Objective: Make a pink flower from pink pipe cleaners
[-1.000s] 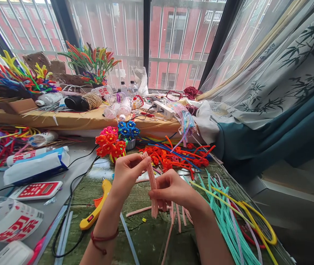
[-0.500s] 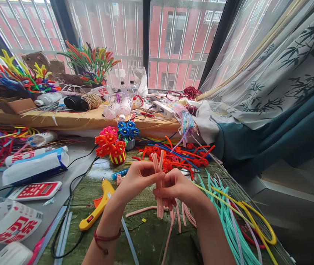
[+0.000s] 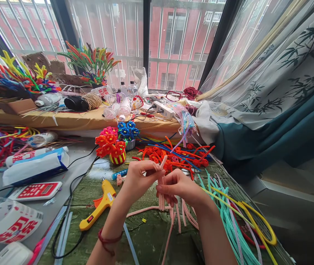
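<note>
Pink fuzzy stems (image 3: 161, 200) make a narrow, almost upright bundle, held between the fingers of both hands above the green surface (image 3: 146, 241). The left hand (image 3: 139, 180) pinches the upper part with thumb and fingers, and one stem end sticks out above these fingertips, leaning to the right. The right hand (image 3: 183, 187) grips the bundle just lower, and the lower ends hang below its fingers. Under the right fingers, loose pink stems (image 3: 178, 220) lie spread on the surface. To the left of the left fingers lie a small pink piece (image 3: 119, 179), a blue tube (image 3: 120, 173) and, nearer to the forearm, a yellow glue gun (image 3: 97, 209). Beyond the fingers is a heap of red stems (image 3: 186, 156), and beside it a striped pot (image 3: 117, 158) with red flowers (image 3: 110, 142). Mint-green stems (image 3: 225, 217) lie to the right of the right fingers.
</note>
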Motion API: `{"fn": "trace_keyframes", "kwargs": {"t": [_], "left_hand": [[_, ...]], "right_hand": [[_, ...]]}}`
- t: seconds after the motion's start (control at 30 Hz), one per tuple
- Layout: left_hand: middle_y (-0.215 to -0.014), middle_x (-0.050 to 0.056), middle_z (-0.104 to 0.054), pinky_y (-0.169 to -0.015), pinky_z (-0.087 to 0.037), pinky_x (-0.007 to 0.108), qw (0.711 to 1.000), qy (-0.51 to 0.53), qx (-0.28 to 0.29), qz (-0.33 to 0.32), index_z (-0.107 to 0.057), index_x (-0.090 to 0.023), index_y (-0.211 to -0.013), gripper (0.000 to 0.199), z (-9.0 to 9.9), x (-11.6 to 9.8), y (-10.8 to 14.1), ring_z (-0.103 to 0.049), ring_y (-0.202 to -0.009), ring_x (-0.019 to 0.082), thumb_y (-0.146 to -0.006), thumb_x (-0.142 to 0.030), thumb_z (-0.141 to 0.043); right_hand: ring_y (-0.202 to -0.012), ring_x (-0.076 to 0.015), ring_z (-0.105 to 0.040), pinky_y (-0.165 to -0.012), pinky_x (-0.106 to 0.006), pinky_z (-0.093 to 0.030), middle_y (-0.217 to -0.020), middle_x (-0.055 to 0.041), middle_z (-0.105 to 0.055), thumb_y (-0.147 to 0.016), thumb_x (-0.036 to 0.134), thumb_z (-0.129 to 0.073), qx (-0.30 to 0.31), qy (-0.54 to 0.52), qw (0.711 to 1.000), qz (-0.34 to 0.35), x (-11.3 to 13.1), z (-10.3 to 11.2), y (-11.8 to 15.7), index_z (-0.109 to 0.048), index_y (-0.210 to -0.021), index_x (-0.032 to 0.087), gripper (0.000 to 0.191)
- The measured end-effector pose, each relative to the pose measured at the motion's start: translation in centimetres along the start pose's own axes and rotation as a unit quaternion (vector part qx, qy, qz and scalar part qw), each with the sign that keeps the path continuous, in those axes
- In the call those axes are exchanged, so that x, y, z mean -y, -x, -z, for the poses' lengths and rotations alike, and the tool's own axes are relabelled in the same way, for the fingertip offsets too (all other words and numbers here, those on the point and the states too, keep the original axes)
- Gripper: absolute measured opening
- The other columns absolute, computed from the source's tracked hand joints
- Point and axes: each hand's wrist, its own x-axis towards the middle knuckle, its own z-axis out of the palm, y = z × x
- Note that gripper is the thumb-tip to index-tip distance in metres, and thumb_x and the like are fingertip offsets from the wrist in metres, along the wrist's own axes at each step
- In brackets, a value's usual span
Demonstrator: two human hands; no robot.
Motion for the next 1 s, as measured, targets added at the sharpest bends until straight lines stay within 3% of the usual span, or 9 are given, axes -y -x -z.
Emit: {"fn": "trace_keyframes", "kwargs": {"t": [0.1,0.2,0.33,0.5,0.6,0.77,0.9,1.0], "left_hand": [[-0.056,0.001,-0.062,-0.050,-0.037,0.021,0.996,-0.073,-0.020,-0.048,-0.071,-0.014,-0.062,0.020,0.2,0.2,0.0,-0.048,-0.051,0.010,-0.080,-0.022,-0.068],[-0.071,0.005,-0.068,-0.056,-0.042,0.022,0.990,-0.104,-0.024,-0.093,-0.075,-0.017,-0.074,0.014,0.3,0.2,0.1,-0.057,-0.060,0.013,-0.083,-0.021,-0.064],[-0.081,0.007,-0.071,-0.065,-0.047,0.024,0.980,-0.143,-0.026,-0.136,-0.076,-0.018,-0.089,0.018,0.3,0.1,0.2,-0.063,-0.072,0.016,-0.085,-0.017,-0.058],[-0.065,0.003,-0.063,-0.053,-0.040,0.021,0.979,-0.157,-0.044,-0.121,-0.074,-0.017,-0.078,0.018,0.1,-0.2,0.3,-0.054,-0.057,0.011,-0.087,-0.022,-0.059],[-0.061,0.001,-0.061,-0.049,-0.037,0.021,0.984,-0.127,-0.059,-0.109,-0.071,-0.016,-0.069,0.021,0.0,-0.5,0.3,-0.049,-0.051,0.010,-0.086,-0.025,-0.061],[-0.062,0.002,-0.062,-0.053,-0.041,0.023,0.987,-0.096,-0.096,-0.087,-0.069,-0.017,-0.065,0.023,0.0,-1.8,0.9,-0.053,-0.055,0.012,-0.084,-0.028,-0.064],[-0.060,0.002,-0.063,-0.053,-0.042,0.022,0.987,-0.110,-0.081,-0.083,-0.072,-0.017,-0.070,0.024,0.3,-2.6,2.5,-0.054,-0.055,0.012,-0.087,-0.027,-0.059],[-0.069,0.004,-0.068,-0.059,-0.046,0.022,0.984,-0.124,-0.057,-0.116,-0.075,-0.018,-0.087,0.020,0.7,-2.7,4.2,-0.060,-0.062,0.013,-0.090,-0.022,-0.055]], "right_hand": [[-0.037,-0.0065,-0.043,-0.039,-0.021,-0.029,-0.044,0.0015,-0.054,-0.070,0.049,-0.075,0.004,0.015,1.000,-0.008,-0.2,0.2,-0.1,-0.070,-0.063,0.009,0.042],[-0.041,-0.0059,-0.037,-0.041,-0.021,-0.026,-0.043,0.0041,-0.048,-0.069,0.051,-0.076,-0.004,0.027,1.000,0.005,-0.1,0.2,-0.1,-0.072,-0.064,0.009,0.042],[-0.047,-0.0075,-0.039,-0.045,-0.022,-0.026,-0.047,0.0028,-0.049,-0.071,0.050,-0.074,-0.011,0.033,0.999,0.034,0.2,0.1,0.0,-0.073,-0.062,0.010,0.041],[-0.039,-0.0048,-0.028,-0.040,-0.023,-0.017,-0.038,0.0067,-0.039,-0.071,0.049,-0.074,-0.020,0.023,0.999,0.028,0.4,-0.1,0.0,-0.072,-0.061,0.010,0.041],[-0.035,-0.0041,-0.031,-0.036,-0.022,-0.019,-0.039,0.0050,-0.045,-0.070,0.050,-0.075,-0.008,-0.002,1.000,0.018,0.9,-0.3,0.3,-0.071,-0.061,0.009,0.041],[-0.031,-0.0043,-0.037,-0.031,-0.020,-0.022,-0.041,0.0032,-0.051,-0.069,0.045,-0.077,0.007,-0.016,1.000,0.011,1.6,-1.3,1.3,-0.069,-0.060,0.009,0.038],[-0.034,-0.0052,-0.041,-0.033,-0.019,-0.026,-0.044,0.0015,-0.055,-0.070,0.043,-0.075,-0.001,-0.006,1.000,-0.005,1.1,-2.8,2.2,-0.070,-0.060,0.010,0.035],[-0.034,-0.0043,-0.038,-0.034,-0.019,-0.023,-0.042,0.0025,-0.053,-0.070,0.042,-0.076,0.012,-0.005,1.000,-0.010,-0.1,-4.0,2.9,-0.070,-0.060,0.010,0.034]]}}
